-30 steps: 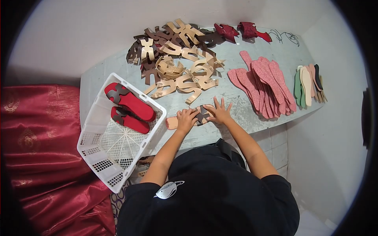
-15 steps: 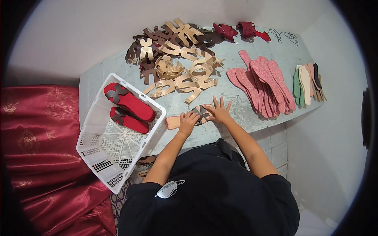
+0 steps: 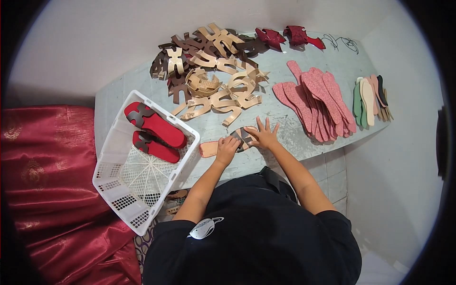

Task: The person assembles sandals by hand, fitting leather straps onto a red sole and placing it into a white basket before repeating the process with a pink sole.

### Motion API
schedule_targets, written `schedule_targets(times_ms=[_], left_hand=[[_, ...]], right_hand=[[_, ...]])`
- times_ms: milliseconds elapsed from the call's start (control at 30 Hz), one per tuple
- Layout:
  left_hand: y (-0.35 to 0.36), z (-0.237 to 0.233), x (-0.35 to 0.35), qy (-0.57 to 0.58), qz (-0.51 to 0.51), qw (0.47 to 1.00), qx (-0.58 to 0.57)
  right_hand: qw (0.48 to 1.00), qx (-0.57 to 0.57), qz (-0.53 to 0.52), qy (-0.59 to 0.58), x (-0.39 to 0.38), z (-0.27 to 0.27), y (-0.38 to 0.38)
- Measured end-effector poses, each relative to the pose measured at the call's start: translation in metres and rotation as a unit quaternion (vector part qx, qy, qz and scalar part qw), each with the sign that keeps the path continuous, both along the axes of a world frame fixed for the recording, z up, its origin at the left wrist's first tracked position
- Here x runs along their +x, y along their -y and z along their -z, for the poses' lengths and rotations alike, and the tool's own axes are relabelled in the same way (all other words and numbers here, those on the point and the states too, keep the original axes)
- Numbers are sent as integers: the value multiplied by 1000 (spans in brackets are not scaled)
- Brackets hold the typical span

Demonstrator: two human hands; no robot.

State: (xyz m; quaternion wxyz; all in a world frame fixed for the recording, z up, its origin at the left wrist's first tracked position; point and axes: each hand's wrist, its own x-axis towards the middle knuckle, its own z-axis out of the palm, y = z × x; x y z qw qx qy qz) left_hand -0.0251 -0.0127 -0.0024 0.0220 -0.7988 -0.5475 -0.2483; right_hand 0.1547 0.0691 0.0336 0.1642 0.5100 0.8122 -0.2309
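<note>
A tan sole with a pink edge (image 3: 208,149) lies on the grey-green table near its front edge, with a dark brown strap piece (image 3: 243,138) across its right part. My left hand (image 3: 227,148) is on the sole, its fingers bent together at the strap's left side; what they pinch is too small to make out. On the strap's right side rests my right hand (image 3: 265,135), fingers spread, thumb and palm side touching the strap and sole.
White crate (image 3: 190,156) at the left holds two red sandals (image 3: 164,130). Behind my hands lie tan and brown strap pieces (image 3: 221,99). Pink soles (image 3: 323,102) are piled at the right, beside green, cream and black soles (image 3: 367,102). Dark red pieces (image 3: 297,36) and thin cord (image 3: 349,44) lie at the back.
</note>
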Motion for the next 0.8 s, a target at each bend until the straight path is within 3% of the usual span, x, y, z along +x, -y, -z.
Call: schedule_targets(times_ms=[800], left_hand=[[9,5,-9,20,81,996,-42]], right_hand=[[1000,-3,-7,-1,1,1,-1]])
